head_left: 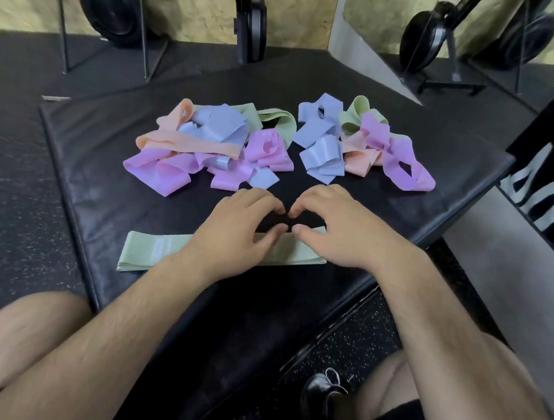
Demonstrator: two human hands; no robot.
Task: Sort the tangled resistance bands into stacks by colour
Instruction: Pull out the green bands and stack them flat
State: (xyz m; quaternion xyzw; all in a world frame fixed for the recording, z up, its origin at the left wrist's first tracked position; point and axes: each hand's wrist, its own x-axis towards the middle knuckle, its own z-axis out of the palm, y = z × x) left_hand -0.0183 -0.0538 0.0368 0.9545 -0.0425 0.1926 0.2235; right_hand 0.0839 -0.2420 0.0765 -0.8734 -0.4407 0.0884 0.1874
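A flat green band (151, 249) lies near the front of the black mat (87, 152). My left hand (239, 227) and my right hand (336, 228) both rest palm-down on it, fingers curled, thumbs nearly touching at its middle. Behind them sit two tangled heaps. The left heap (202, 143) mixes orange, blue, pink and green bands. The right heap (360, 143) holds blue, green, orange and pink bands. Neither hand touches the heaps.
The mat lies on speckled rubber floor (15, 226). Weight plates (114, 5) and a rack leg (250, 20) stand against the back wall. A mirror (474, 37) is at the right. My knees and a black shoe (325, 404) are at the bottom.
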